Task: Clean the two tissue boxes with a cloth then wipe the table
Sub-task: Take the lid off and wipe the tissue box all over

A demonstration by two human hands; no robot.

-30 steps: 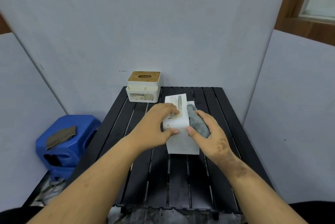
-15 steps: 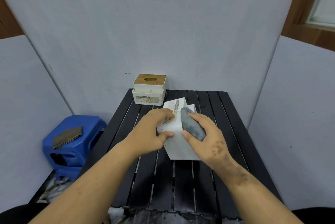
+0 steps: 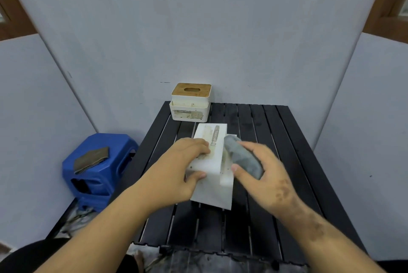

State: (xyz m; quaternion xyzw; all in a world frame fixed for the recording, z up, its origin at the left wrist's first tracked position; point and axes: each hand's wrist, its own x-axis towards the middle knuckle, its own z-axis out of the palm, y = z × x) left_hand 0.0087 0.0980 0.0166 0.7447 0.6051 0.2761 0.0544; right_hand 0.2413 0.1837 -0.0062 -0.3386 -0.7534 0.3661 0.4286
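— Where is the box being cleaned?

— The white tissue box (image 3: pixel 213 163) lies near the middle of the black slatted tabletop (image 3: pixel 287 162), tipped so that a long face bearing printed lettering faces up. Brownish specks and smears show on that face.

— Who has hold of it?

— The left hand (image 3: pixel 176 171) grips its left side: fingers curled over the top edge, thumb pressed against the near face. The right hand (image 3: pixel 265 175) is wrapped around a grey cloth (image 3: pixel 241 158), bunched into a roll, with the thumb under it and the fingers over the far side. The cloth touches the right part of the box; this hand is somewhat blurred.

— And the second one?

— The other tissue box (image 3: pixel 190 105), white with a wooden lid and an oval slot, stands upright at the far left corner of the tabletop, against the grey wall panel (image 3: pixel 198 30). Its front is spotted with dirt. It is apart from the first box, just beyond it.

— Anything off the table?

— A blue plastic stool (image 3: pixel 97 173) stands on the floor beside the left edge, with a folded brownish cloth (image 3: pixel 91 159) lying on its seat.
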